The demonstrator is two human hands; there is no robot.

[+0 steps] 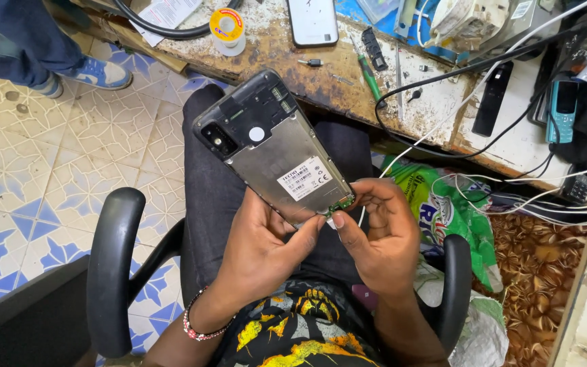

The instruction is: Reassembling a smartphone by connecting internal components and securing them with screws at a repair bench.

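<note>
An opened smartphone (pixel 266 139) with its back cover off shows a metal battery plate, a white label and a camera at the far end. My left hand (pixel 263 248) cradles its near end from below, thumb stretched toward the bottom edge. My right hand (pixel 378 231) pinches at the phone's bottom corner, where a small green circuit board (pixel 340 202) is exposed. Both hands hold the phone over my lap, above dark trousers.
A worn workbench (pixel 287 64) lies ahead with another phone (pixel 312 20), a solder spool (pixel 227 28), a green screwdriver (pixel 372 80), cables and handsets. Black chair armrests (pixel 113 258) flank me. A green bag (pixel 446 211) sits right; another person's shoes (pixel 96 71) stand on the tiled floor.
</note>
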